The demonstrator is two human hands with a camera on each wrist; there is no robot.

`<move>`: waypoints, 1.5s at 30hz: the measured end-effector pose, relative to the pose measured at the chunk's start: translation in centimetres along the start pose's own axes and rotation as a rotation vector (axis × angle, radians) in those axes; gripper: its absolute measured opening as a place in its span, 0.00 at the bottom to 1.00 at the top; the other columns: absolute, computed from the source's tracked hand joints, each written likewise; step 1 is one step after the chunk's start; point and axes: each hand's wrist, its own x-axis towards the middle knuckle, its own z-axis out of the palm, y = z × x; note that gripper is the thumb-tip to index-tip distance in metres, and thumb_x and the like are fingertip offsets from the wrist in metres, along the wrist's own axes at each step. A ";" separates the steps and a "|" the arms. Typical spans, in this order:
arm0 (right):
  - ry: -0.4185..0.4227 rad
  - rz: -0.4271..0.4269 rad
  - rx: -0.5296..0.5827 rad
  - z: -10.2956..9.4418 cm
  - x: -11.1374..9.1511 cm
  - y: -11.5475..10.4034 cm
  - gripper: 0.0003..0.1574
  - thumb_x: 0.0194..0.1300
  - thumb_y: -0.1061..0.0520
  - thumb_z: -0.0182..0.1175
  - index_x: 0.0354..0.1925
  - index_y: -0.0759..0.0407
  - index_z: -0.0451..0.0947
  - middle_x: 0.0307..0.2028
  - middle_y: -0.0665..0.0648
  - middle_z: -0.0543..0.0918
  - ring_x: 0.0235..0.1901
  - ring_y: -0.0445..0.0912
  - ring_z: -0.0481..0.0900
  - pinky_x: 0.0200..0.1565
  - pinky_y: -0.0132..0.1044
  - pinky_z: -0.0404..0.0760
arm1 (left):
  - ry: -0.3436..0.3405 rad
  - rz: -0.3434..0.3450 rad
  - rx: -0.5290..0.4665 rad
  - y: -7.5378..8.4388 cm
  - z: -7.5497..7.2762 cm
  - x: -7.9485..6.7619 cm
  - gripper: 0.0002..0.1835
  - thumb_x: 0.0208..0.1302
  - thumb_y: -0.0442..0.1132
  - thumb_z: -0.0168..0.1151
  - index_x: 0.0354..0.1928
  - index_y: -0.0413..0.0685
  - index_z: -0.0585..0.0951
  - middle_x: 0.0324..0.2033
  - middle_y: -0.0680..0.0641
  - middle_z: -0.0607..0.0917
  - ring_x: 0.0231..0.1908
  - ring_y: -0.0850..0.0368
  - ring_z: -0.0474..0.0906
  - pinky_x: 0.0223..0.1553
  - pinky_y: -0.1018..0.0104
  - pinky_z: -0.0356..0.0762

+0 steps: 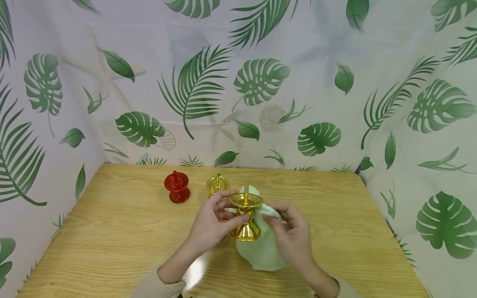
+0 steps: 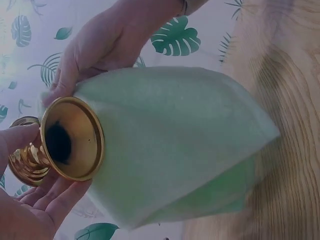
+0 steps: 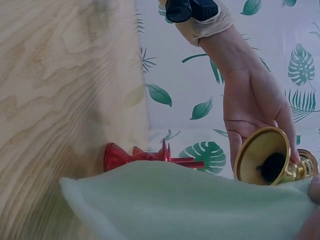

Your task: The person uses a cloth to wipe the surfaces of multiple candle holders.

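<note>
A shiny gold candlestick (image 1: 246, 234) with a wide dish and a thin upright spike is raised above the table. My left hand (image 1: 209, 227) grips it by the waist, thumb in front and fingers behind. Its hollow base (image 2: 82, 142), seen in the left wrist view, has a dark patch inside. The right hand (image 1: 296, 234) pinches a pale green cloth (image 1: 258, 250) near the candlestick's dish. Behind the candlestick the cloth hangs down in a loose fold, and it fills the lower part of the right wrist view.
On the wooden table (image 1: 123, 236) a red candlestick (image 1: 179, 194) stands at back left. Another gold candlestick (image 1: 218, 185) is beyond my left hand, partly hidden by it. Red candlesticks (image 3: 119, 157) show past the cloth. A leaf-patterned sheet (image 1: 275, 25) surrounds the table.
</note>
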 end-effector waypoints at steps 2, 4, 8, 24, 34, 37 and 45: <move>-0.009 -0.034 -0.002 -0.2 0.0 -0.2 0.17 0.61 0.82 0.63 0.47 0.73 0.80 0.46 0.40 0.87 0.45 0.32 0.87 0.44 0.24 0.87 | 0.014 -0.003 0.000 -0.1 -0.1 0.0 0.36 0.63 0.34 0.76 0.71 0.41 0.73 0.53 0.32 0.88 0.41 0.55 0.89 0.41 0.70 0.87; -0.018 -0.068 0.009 -0.3 0.1 -0.5 0.17 0.60 0.83 0.61 0.46 0.73 0.79 0.48 0.41 0.88 0.46 0.32 0.87 0.45 0.24 0.87 | 0.030 -0.003 -0.001 -0.1 -0.2 0.0 0.35 0.62 0.34 0.77 0.70 0.42 0.73 0.52 0.33 0.88 0.42 0.54 0.90 0.41 0.70 0.87; -0.049 -0.119 0.073 -0.7 0.1 -1.2 0.18 0.58 0.87 0.57 0.45 0.77 0.78 0.51 0.42 0.89 0.49 0.33 0.88 0.46 0.26 0.88 | 0.039 0.003 -0.013 -0.1 -0.2 0.1 0.36 0.61 0.33 0.77 0.70 0.41 0.73 0.52 0.33 0.88 0.42 0.53 0.90 0.42 0.70 0.88; -0.097 -0.150 0.114 -2.4 -0.1 -3.7 0.10 0.64 0.81 0.61 0.45 0.78 0.77 0.52 0.40 0.89 0.51 0.33 0.88 0.49 0.25 0.87 | 0.073 0.001 -0.025 0.0 0.0 0.1 0.36 0.58 0.29 0.78 0.69 0.44 0.75 0.54 0.34 0.88 0.40 0.57 0.89 0.42 0.69 0.88; -0.044 -0.120 0.109 -0.7 -0.4 -2.0 0.15 0.60 0.86 0.59 0.45 0.80 0.78 0.52 0.41 0.89 0.50 0.34 0.88 0.48 0.27 0.88 | 0.099 0.018 -0.057 0.1 0.5 -0.1 0.37 0.57 0.27 0.78 0.69 0.43 0.74 0.53 0.34 0.89 0.40 0.57 0.88 0.43 0.69 0.88; -0.010 -0.116 0.091 -0.1 -0.5 -1.6 0.18 0.57 0.87 0.60 0.45 0.79 0.79 0.51 0.43 0.89 0.50 0.34 0.89 0.48 0.26 0.88 | 0.120 0.008 -0.066 0.0 0.7 0.0 0.38 0.55 0.27 0.79 0.69 0.42 0.75 0.52 0.34 0.89 0.40 0.58 0.88 0.43 0.69 0.88; 0.027 -0.048 -0.003 0.6 -0.2 -1.1 0.19 0.59 0.82 0.64 0.48 0.74 0.82 0.45 0.45 0.88 0.47 0.33 0.88 0.45 0.26 0.88 | 0.125 -0.048 0.002 0.2 0.9 -0.1 0.34 0.59 0.33 0.78 0.69 0.46 0.78 0.54 0.38 0.87 0.46 0.54 0.86 0.42 0.67 0.88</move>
